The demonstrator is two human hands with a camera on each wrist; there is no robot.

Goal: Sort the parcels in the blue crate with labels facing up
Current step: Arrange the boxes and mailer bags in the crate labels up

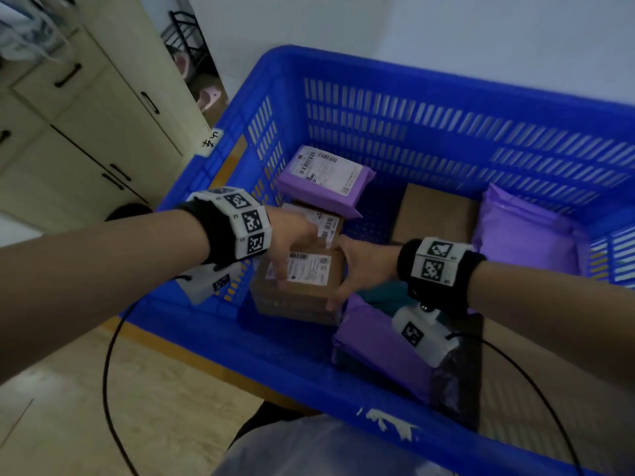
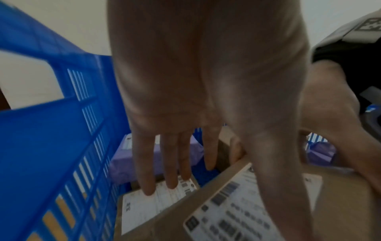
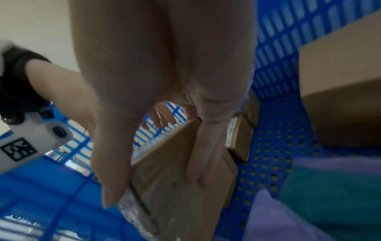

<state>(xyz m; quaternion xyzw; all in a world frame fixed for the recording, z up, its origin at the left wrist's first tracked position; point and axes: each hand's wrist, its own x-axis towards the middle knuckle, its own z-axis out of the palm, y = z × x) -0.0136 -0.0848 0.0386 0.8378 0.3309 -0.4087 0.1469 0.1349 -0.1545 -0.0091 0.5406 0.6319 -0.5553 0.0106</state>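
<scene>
Blue slatted plastic crate [image 1: 446, 132]: rectangular, perforated floor, ribbed vent walls; stands on a wooden desk [image 1: 165, 341].

Brown cardboard box with a white printed label [image 1: 302, 283]: sits in the near left part of the crate, label face up, barcodes blurred. Its long axis runs roughly from the left wall toward the crate's middle. Clear tape shows along one lower edge in the right wrist view.

Left hand [image 1: 292, 235]: laid over the box top from the left side; fingers [image 2: 171, 164] straight and slightly apart, thumb across the label, not curled round anything.

Right hand [image 1: 360, 266]: against the box's right side; fingers [image 3: 204, 156] together and flat along the cardboard wall, thumb spread down the near corner. Whether it grips or only presses cannot be told.

Second brown cardboard box with a white label [image 1: 319, 221]: directly behind the first, label up, partly hidden by the left hand.

Purple plastic mailer with a white shipping label [image 1: 326, 176]: far left of the crate, label up, soft and creased, overlapping the second box.

Plain brown cardboard box [image 1: 436, 211]: centre rear, no label showing.

Puffy purple plastic mailer [image 1: 525, 231]: right side, no label showing.

Flat purple mailer [image 1: 374, 341]: near right, under the right wrist, with a teal parcel [image 1: 388, 293] lying on it.
</scene>
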